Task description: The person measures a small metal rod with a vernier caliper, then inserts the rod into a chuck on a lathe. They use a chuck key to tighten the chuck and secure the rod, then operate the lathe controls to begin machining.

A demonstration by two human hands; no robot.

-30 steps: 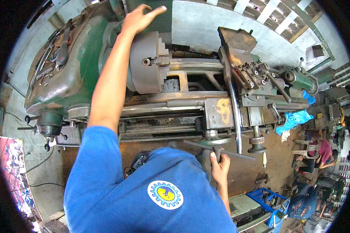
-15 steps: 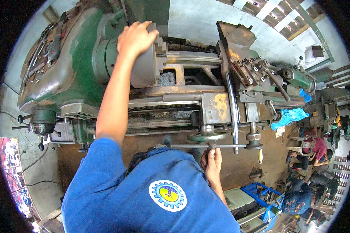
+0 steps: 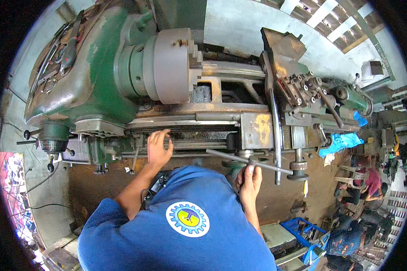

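Observation:
My right hand (image 3: 249, 186) is closed round the stem of a T-handled chuck key (image 3: 227, 156). Its long bar lies crosswise in front of the lathe carriage (image 3: 251, 128), tilted down to the right. My left hand (image 3: 158, 148) is empty, its fingers loosely curled and thumb apart, near the lead screw and front rail of the green lathe (image 3: 95, 58). Above it, the large grey lathe chuck (image 3: 169, 67) with stepped jaws has no hand on it, and no workpiece shows in its jaws.
Hand tools (image 3: 68, 54) lie on top of the headstock. Levers (image 3: 49, 149) stick out at its lower left. A shiny upright bar (image 3: 276, 135) stands by the carriage. Blue plastic (image 3: 341, 143) hangs at the right. Two people (image 3: 371, 183) sit farther right, near a blue metal frame (image 3: 309, 235).
My left hand has come off the chuck and down toward my body, over the front rail. The chuck key in my right hand has swung from level to tilted.

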